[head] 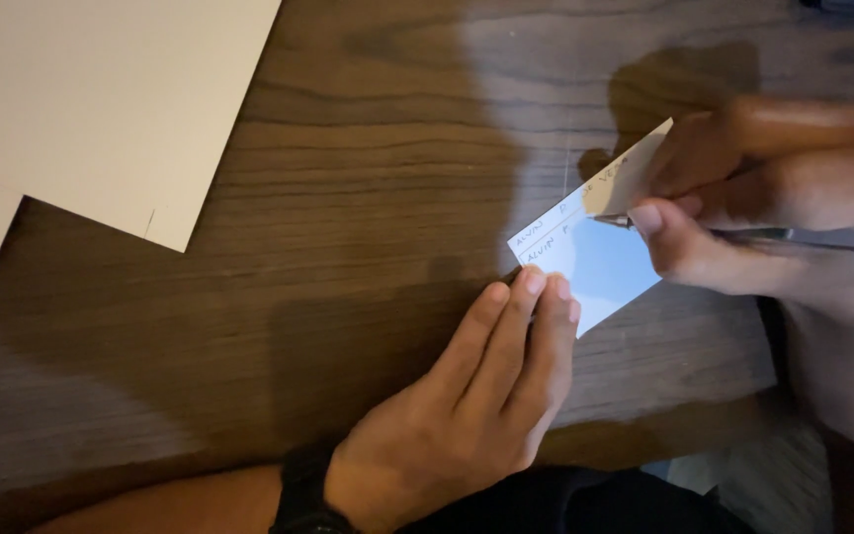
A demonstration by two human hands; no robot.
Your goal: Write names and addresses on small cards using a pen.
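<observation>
We are working on a small white card (595, 262) that is lying on the wooden worktop (368, 198), its long axis running on a slant from its near-left corner up toward the far right. Handwriting is running along its upper-left edge; its far-right end is lifting off the wood.

Our left hand (467, 405) is sitting just below the card, fingers (531, 297) held straight and together, the tips pressing flat on the card's lower-left edge and closing around nothing. Our right hand (743, 208) is coming in from the card's right and is the nearer one to the raised end; its grip is closing on a slim silver pen (793, 237), thumb on top, with the tip meeting the card about the middle. The card is therefore lying left of that grip and directly above the left fingertips.

Well to the card's left, large pale sheets (101, 99) are resting on the worktop.

The pen's tip is hidden behind the thumb and the curled card, and its far end is cut off. A dark band at the left wrist is hard to make out.
</observation>
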